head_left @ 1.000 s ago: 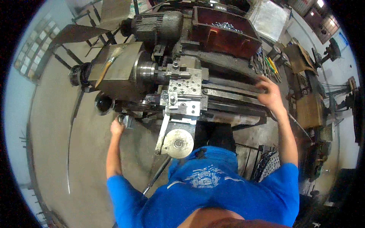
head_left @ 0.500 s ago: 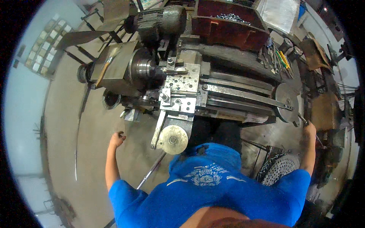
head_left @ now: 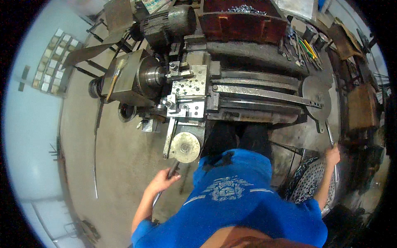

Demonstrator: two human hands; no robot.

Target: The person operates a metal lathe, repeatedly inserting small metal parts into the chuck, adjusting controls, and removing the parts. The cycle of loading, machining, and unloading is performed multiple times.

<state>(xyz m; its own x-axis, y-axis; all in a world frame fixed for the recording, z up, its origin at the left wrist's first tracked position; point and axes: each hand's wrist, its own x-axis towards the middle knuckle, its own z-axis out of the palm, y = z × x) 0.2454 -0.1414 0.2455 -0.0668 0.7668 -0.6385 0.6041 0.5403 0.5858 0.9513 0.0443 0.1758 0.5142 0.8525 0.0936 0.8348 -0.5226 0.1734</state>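
Observation:
My left hand is closed around a metal lever that slopes down from a pale round disc at the front of a lathe. At the right, my right hand grips a long steel lever running from a large dark disc. A flat bar links that disc to the holed slide plate. Clamped tool blocks sit on the plate, just right of the round spindle.
A motor stands behind the headstock, on which a brush lies. A dark red box of small metal parts stands at the back. Several hand tools lie back right. A perforated basket is beside my right arm.
My left hand has moved from open air at the left onto the front lever. My right hand has come toward me with its lever. The slide plate appears closer to the spindle.

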